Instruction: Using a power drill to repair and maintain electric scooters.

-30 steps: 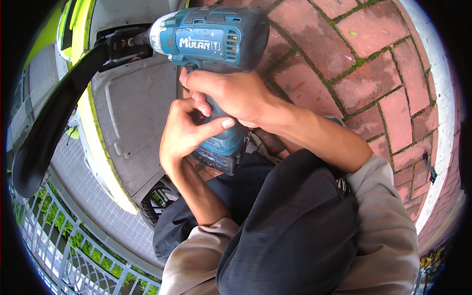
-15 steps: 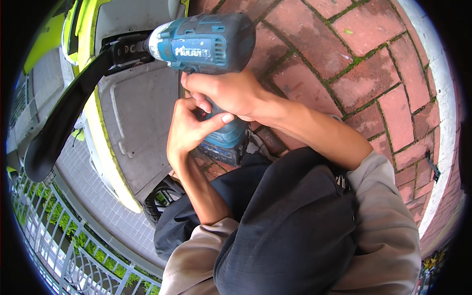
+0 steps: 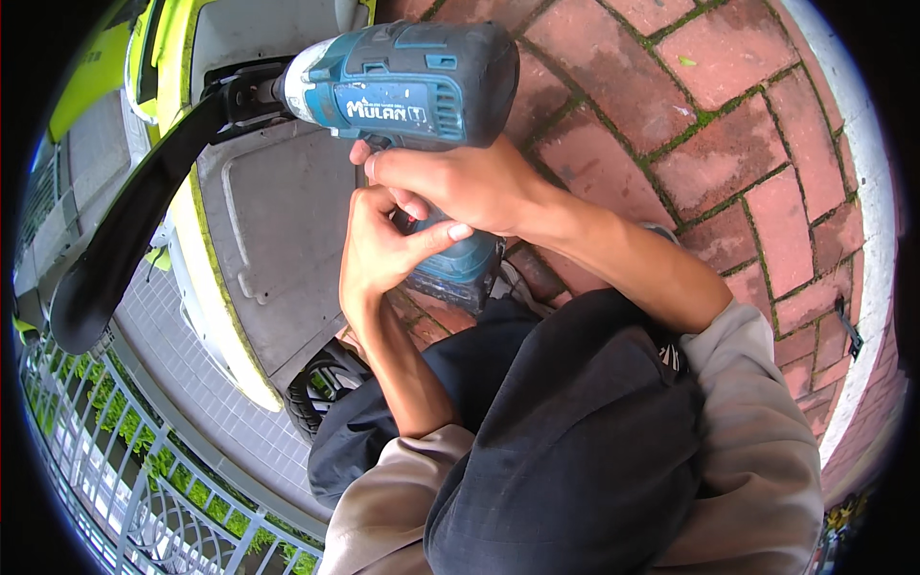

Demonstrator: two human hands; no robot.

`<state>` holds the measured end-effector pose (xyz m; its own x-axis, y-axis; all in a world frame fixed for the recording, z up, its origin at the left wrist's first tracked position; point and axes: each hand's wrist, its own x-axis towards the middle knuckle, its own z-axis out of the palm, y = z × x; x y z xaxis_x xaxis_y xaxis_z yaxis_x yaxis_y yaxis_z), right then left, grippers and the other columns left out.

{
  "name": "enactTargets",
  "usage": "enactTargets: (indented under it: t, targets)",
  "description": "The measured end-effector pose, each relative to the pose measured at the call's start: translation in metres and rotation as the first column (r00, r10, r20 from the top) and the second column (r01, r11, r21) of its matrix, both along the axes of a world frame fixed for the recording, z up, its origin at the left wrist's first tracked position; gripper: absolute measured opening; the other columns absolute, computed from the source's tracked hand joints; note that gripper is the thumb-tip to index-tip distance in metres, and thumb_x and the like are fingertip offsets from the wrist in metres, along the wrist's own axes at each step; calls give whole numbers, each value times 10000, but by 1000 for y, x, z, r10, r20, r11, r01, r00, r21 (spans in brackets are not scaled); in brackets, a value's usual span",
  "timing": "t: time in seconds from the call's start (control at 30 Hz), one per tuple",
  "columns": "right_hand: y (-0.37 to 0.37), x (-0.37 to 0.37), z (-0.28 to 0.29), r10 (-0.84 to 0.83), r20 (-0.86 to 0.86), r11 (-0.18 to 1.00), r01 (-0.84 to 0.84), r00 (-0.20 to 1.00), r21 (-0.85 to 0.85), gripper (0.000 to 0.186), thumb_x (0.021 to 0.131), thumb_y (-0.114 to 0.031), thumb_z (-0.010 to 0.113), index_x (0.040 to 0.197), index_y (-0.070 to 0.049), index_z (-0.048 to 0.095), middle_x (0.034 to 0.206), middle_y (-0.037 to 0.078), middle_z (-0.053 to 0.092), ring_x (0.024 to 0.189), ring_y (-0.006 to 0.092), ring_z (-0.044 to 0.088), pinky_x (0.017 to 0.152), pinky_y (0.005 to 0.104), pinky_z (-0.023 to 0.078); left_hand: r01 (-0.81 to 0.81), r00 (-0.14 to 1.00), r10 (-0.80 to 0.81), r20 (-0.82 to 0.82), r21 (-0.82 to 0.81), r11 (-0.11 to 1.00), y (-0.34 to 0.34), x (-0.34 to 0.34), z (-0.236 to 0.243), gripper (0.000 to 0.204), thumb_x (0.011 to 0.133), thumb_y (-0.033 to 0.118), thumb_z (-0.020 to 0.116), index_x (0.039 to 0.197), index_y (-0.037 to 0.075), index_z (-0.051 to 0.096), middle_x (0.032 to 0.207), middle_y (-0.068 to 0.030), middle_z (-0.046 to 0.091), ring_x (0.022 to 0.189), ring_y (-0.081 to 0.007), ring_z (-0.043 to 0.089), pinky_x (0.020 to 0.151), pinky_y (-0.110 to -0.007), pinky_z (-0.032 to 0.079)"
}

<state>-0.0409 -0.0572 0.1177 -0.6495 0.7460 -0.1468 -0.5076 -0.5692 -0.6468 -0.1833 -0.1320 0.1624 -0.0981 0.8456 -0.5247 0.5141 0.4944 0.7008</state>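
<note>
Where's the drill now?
In the head view, the drill is upper left-of-centre, in the right hand and left hand, its nose at the black bracket.

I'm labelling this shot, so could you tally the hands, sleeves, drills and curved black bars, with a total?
Left hand and right hand: 2
Left sleeve and right sleeve: 2
Drill: 1
Curved black bar: 1
Total: 6

I see a chunky blue and black plastic power drill point(image 3: 407, 91), scratched, its pale nose pointing left and its handle reaching nearer. The nose is right at the far end of a long, curved black bar point(image 3: 137, 211), which bends nearer and left.
</note>
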Motion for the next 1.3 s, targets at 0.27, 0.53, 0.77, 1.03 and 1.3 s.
enactTargets:
  t: [0.27, 0.53, 0.77, 1.03, 1.3]
  targets:
    - [9, -1, -1, 11, 67, 1000, -11, 998, -1, 137, 823, -123, 638, 859, 8, 624, 651, 38, 605, 544, 113, 554, 529, 294, 447, -7, 1000, 6, 12, 44, 999, 2, -5, -13, 503, 591, 282, 937, 615, 24, 507, 590, 7, 507, 591, -82, 453, 515, -268, 360]
    - [22, 6, 3, -113, 218, 962, 52, 969, 269, 159, 722, -137, 663, 785, 4, 624, 713, 122, 662, 686, 268, 655, 651, 386, 512, -112, 985, 68, 157, 292, 950, 10, 18, -28, 421, 598, 242, 923, 651, 22, 569, 639, 10, 536, 637, -86, 485, 553, -275, 384]
    - [14, 2, 16, 35, 231, 999, -30, 972, -24, 171, 722, -148, 652, 791, 5, 621, 697, 102, 651, 651, 231, 633, 630, 372, 508, -135, 981, 123, 153, 74, 988, -2, 7, 0, 483, 600, 253, 930, 661, 47, 497, 690, 14, 526, 667, -96, 463, 590, -269, 377]
    - [-1, -4, 42, 58, -132, 880, -113, 990, -461, 173, 897, -173, 595, 856, -8, 625, 641, 54, 580, 536, 137, 528, 529, 293, 415, -100, 994, 107, -2, -387, 917, 18, 7, 83, 486, 663, 326, 902, 731, 46, 511, 683, 53, 476, 680, -62, 436, 591, -253, 351]
    - [25, 9, 12, -295, 343, 893, 129, 892, 431, 200, 682, -194, 686, 759, -16, 640, 696, 195, 660, 700, 399, 664, 656, 432, 542, -53, 998, 60, -30, 198, 979, -12, -1, -63, 738, 606, 289, 878, 1180, -50, 561, 1148, -162, 624, 1070, -286, 607, 947, -431, 483]
